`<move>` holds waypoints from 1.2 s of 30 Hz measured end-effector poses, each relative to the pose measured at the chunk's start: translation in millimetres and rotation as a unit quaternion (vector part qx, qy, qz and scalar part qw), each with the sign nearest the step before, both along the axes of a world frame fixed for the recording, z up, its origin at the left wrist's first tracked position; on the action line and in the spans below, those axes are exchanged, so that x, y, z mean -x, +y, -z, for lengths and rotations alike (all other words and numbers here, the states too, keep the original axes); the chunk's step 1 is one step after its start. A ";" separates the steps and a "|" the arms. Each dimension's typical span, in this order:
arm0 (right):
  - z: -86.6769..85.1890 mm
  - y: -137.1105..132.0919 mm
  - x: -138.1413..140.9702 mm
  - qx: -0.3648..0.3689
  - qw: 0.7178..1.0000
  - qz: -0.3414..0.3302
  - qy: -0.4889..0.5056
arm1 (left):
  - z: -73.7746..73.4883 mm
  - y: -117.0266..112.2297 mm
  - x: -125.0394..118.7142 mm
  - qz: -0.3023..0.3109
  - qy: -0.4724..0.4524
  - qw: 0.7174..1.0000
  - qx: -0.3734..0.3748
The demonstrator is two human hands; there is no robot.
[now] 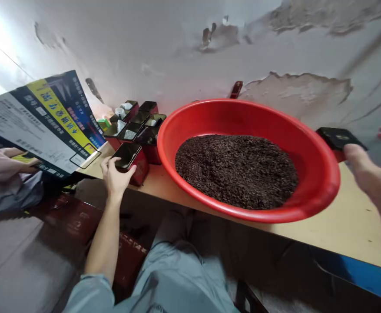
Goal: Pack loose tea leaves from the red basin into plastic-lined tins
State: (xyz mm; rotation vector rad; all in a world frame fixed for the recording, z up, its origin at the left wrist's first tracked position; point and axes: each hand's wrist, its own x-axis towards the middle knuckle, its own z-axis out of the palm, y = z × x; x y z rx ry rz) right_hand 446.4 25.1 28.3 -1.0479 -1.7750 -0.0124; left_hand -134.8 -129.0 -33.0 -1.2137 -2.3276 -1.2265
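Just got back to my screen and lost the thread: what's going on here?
At a table, the person's left hand is on a red tin, fingers and thumb spanning its dark top. More tins stand behind it, several with something pale inside. The right hand is open near a black-topped tin; whether it touches is hard to tell. Between the hands, a large red basin holds dark, loose material.

Pale blue top (177, 284), wrinkled; left sleeve (94, 288) matching, ending near elbow; hands (117, 177) bare.
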 end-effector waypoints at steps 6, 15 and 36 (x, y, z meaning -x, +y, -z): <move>-48.4 -62.0 94.1 -0.027 0.995 -0.002 -0.098 | -100.9 -67.1 -12.3 0.117 0.156 0.974 -0.112; -65.2 -85.8 144.9 -0.142 0.979 -0.104 -0.106 | -115.9 28.4 -93.3 0.504 0.189 0.814 -0.217; -24.3 -59.3 216.0 0.168 0.930 -0.199 -0.258 | -19.7 79.2 -145.6 0.537 0.137 0.819 -0.147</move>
